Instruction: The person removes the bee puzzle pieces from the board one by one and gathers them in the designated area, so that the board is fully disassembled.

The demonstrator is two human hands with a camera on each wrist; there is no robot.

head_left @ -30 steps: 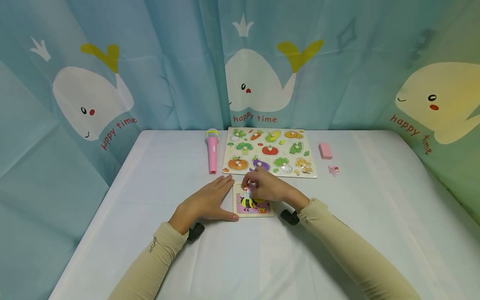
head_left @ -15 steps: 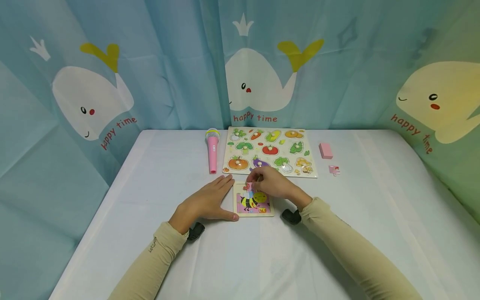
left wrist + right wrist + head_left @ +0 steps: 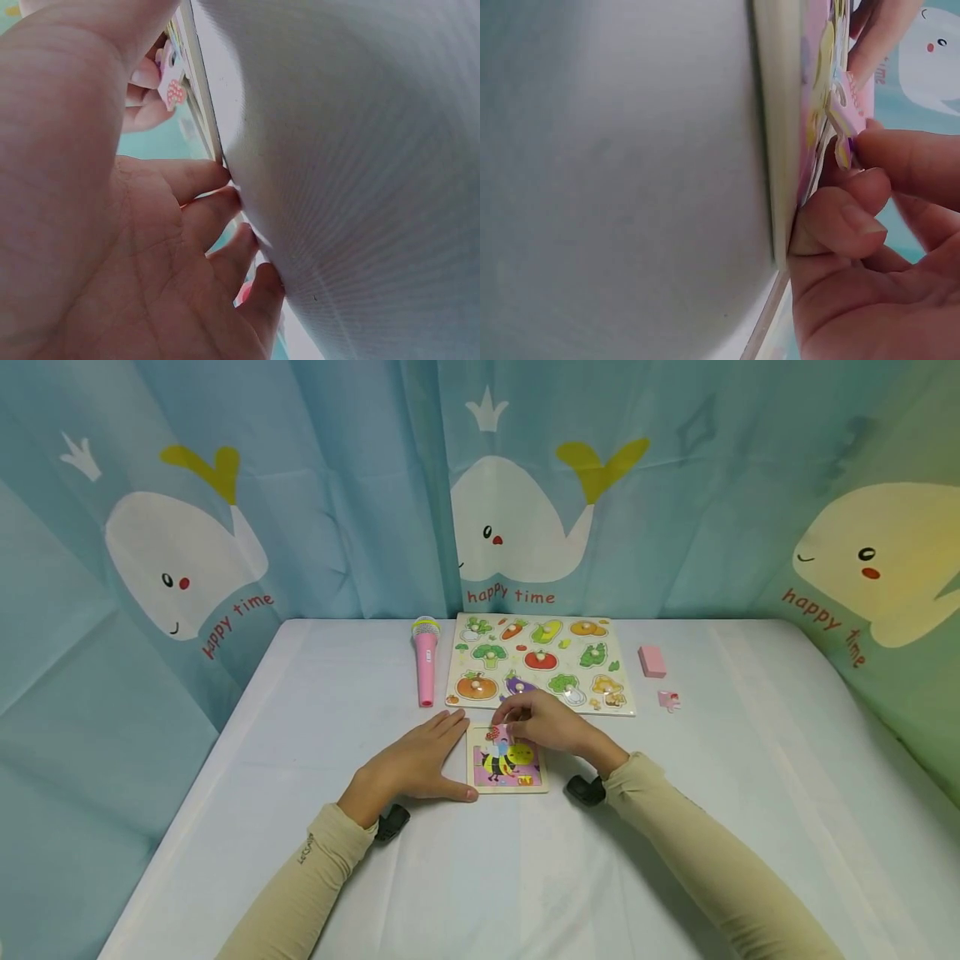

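A small wooden bee jigsaw [image 3: 510,790] lies in its tray in front of the person. The left hand [image 3: 420,764] rests on the table with fingers spread along the tray's left side, its thumb at the near left corner. Over the tray's far part, the right hand [image 3: 547,725] pinches a pink puzzle piece [image 3: 847,116] between thumb and fingers. Red dotted markings show on this puzzle piece [image 3: 175,91] in the left wrist view. It is tilted above the board in the right wrist view. The right fingers hide the tray's far right corner.
Behind the tray lies a vegetable peg puzzle board [image 3: 540,662], with a pink toy microphone [image 3: 425,668] to its left. A pink block [image 3: 652,662] and a loose pink puzzle piece [image 3: 669,701] lie to the right. A whale-print curtain [image 3: 360,493] hangs behind the table.
The right hand has moved slightly up and right with the puzzle piece, uncovering the bee's yellow head. The left hand has stayed in place.
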